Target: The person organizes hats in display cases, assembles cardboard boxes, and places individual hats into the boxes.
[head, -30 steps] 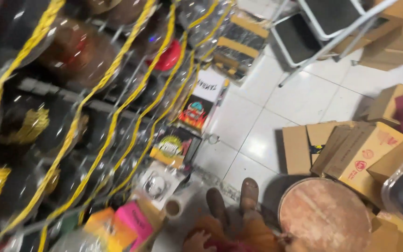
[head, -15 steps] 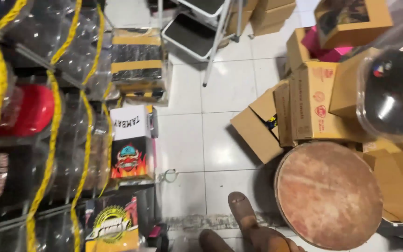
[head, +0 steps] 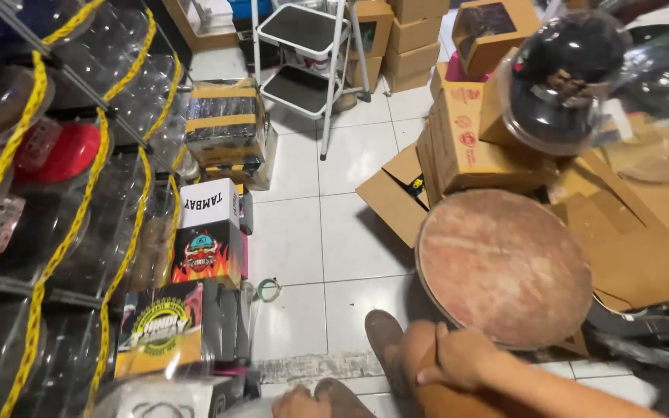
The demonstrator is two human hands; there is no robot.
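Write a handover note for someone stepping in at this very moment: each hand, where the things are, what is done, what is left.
Right hand: rests on the bent knee, no grip on any object.
Left hand: only partly in view at the bottom edge, grip unclear.
Things: the round reddish top is just beyond the right hand. The printed boxes line the floor by the rack on the left. The cardboard cartons are stacked behind the round top.
Done: nothing picked up.
Left: every box and carton is untouched.
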